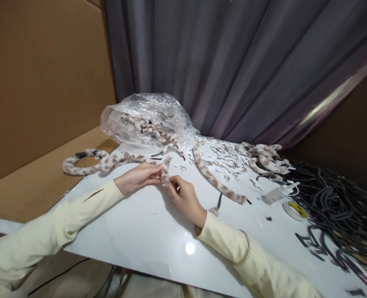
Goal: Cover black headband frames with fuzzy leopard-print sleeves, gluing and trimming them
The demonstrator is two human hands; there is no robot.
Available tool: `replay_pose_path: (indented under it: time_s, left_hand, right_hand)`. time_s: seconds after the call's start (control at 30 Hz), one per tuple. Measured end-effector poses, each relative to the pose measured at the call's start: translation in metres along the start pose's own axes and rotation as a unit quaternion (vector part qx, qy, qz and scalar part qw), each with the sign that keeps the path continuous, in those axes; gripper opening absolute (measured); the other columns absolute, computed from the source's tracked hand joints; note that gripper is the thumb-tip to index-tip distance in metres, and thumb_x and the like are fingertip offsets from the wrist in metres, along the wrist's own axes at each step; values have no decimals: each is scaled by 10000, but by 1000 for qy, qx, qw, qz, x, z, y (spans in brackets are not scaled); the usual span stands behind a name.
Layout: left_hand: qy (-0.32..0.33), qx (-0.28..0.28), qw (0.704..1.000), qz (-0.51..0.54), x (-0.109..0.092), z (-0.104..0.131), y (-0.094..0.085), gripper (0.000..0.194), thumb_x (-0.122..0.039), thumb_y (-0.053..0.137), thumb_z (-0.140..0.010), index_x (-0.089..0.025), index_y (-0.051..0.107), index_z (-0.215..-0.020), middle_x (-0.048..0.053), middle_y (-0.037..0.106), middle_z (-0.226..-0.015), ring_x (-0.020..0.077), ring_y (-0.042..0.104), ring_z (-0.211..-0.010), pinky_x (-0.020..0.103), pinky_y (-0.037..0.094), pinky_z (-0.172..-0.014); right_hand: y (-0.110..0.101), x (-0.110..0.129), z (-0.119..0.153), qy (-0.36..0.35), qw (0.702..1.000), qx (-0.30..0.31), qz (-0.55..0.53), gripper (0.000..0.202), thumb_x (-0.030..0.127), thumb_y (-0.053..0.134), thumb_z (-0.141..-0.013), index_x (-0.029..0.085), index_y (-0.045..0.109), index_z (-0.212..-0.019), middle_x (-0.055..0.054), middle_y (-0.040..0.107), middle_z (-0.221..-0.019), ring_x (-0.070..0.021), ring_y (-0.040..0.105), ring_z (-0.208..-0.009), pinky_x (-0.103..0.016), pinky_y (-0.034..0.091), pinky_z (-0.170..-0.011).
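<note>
Item: fuzzy band [118, 159], a long plush-covered strip, cream with brown spots, with a dark bare end at its far tip. We log it lying curved across the white surface [146, 231], its near end folded upward between both hands, just in front of the plastic bag [146, 120].

Surface and room, placed from the plastic bag: the bag is clear and crumpled and holds more spotted strips. Just right of the bag we note 1 loose spotted strip [216, 179] running diagonally toward the near edge, and small metal parts [227, 159] scattered beside it. Further right of the bag sits a heap of finished spotted pieces [264, 159], then a small white bottle [278, 193] lying on its side, a tape roll [294, 210], and, well apart from the bag, a pile of black bare bands [335, 207]. Behind the bag hangs a grey curtain [233, 62]; left of the bag stand brown cardboard panels [40, 82]. The surface is glossy and shows a lamp reflection.

Hands, both in cream sleeves: the left hand [138, 177] is partly closed, fingertips pinching the folded end of the fuzzy band. The right hand [185, 198] is curled, thumb and forefinger gripping the same end from the other side; the 2 hands almost touch.
</note>
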State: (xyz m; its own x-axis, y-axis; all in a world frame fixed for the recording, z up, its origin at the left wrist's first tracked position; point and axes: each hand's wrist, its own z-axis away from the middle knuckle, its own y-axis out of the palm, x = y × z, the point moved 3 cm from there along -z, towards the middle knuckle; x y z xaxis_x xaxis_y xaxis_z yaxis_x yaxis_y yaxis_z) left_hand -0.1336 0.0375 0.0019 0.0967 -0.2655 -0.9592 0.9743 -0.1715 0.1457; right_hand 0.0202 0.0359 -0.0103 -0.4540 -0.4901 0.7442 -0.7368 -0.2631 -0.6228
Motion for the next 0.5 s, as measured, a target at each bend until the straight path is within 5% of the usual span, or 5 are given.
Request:
replay_pose_path:
  time_s: [0.27, 0.5]
  left_hand:
    - [24, -67, 997, 34, 14, -7, 0, 169, -287, 670, -700, -130, 614, -729, 52, 652, -780, 146, 605, -759, 274, 474, -773]
    - [62, -101, 991, -67, 9, 1, 9, 226, -322, 673, -681, -97, 658, -701, 48, 633, -674, 125, 528, -611, 241, 397, -591]
  right_hand:
    - [10, -3, -2, 66, 992, 18, -106, 225, 276, 459, -835, 158, 583, -689, 17, 584, -540, -91, 483, -456, -190, 383, -482]
    - [8, -7, -4, 83, 987, 3, -136, 228, 274, 465, -824, 141, 600, -698, 0, 602, -576, -86, 481, -474, -182, 372, -474]
